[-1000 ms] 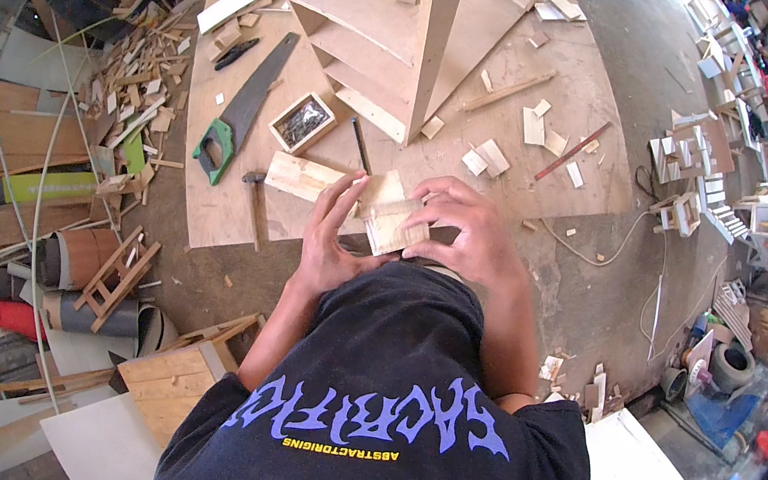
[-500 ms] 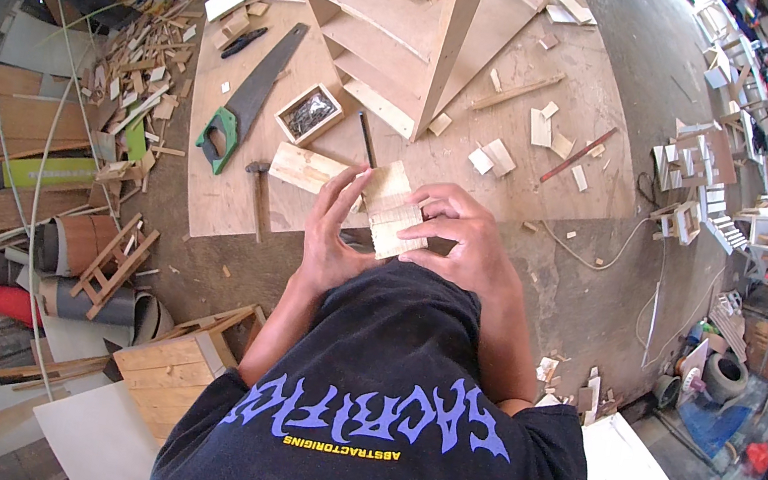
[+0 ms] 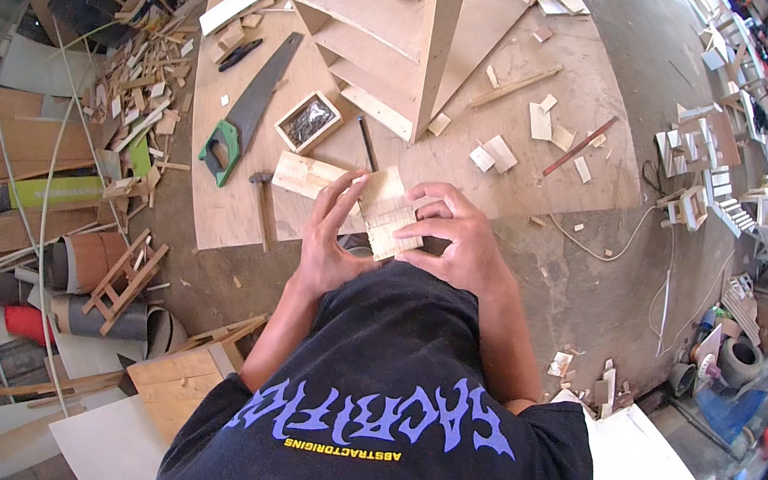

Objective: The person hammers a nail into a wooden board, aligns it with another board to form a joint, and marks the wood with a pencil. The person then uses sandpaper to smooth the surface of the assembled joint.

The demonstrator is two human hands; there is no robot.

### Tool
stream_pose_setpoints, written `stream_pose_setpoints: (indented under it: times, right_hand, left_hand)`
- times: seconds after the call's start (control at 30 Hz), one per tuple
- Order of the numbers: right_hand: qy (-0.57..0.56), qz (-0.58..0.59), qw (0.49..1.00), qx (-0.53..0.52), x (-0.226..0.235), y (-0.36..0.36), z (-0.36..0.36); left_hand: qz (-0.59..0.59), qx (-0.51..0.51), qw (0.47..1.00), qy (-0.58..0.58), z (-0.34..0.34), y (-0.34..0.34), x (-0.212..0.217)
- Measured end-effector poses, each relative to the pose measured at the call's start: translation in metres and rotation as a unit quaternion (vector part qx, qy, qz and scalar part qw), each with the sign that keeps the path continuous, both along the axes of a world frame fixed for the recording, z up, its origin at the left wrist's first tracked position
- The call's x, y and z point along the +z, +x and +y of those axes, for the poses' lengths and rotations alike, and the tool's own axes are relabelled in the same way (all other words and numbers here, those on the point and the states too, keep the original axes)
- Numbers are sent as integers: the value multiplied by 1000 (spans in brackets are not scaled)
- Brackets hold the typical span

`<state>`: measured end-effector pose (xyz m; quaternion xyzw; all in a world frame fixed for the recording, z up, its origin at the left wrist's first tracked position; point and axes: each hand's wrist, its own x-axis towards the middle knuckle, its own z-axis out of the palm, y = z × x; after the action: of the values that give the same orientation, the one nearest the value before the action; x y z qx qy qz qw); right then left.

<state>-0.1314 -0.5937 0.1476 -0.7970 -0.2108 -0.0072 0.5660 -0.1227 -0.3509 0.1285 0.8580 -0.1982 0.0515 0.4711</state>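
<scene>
Pale, rough-grained wood is held close in front of the dark shirt (image 3: 388,341): a small flat-sided piece (image 3: 390,224), placed between the two hands. By the right hand (image 3: 464,243) it is gripped, thumb low and fingers across its right edge; the left hand (image 3: 333,232) is curved wide at the opposite edge, and whether any weight is borne there cannot be told. It is judged light, stiff and hardly slippery, though splinters could be met at the cut ends; hold is best taken by opposite edges. Just beyond the left fingers, space is narrowed by a longer block (image 3: 307,176), with a slim dark tool (image 3: 366,142) laid near it. To the left, a hammer (image 3: 263,209) is laid on the plywood board (image 3: 217,219). Farther off are set an open box (image 3: 323,136) and a green-handled saw (image 3: 256,99). At the far middle, reach is blocked by a standing shelf unit (image 3: 441,38), with offcuts (image 3: 498,152) scattered to its right.
</scene>
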Motion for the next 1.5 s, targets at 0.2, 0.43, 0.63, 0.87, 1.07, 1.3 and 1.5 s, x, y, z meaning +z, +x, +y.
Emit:
stream_pose_setpoints:
  times: [0.2,0.43,0.63,0.87,1.07,1.3,1.5]
  right_hand:
    - [119,113,986,-39,-6,4,9]
    - [275,329,896,112,-59,11,16]
    - [350,347,868,57,-89,15,13]
    - [67,309,861,-398,-178,39,-25]
    - [320,208,822,-422,-219,47,-24]
    - [148,231,820,-502,-237,29,6]
    - [108,120,817,-553,-238,44,24]
  left_hand:
    - [-4,-1,1000,10,3,8,-14]
    - [2,-4,999,53,10,4,-30]
    - [58,41,997,18,10,-3,-59]
    - [60,50,996,42,5,-7,-68]
    - [58,27,997,51,6,-15,-74]
    - [63,50,996,41,11,-15,-83]
    - [83,70,994,32,36,-21,-72]
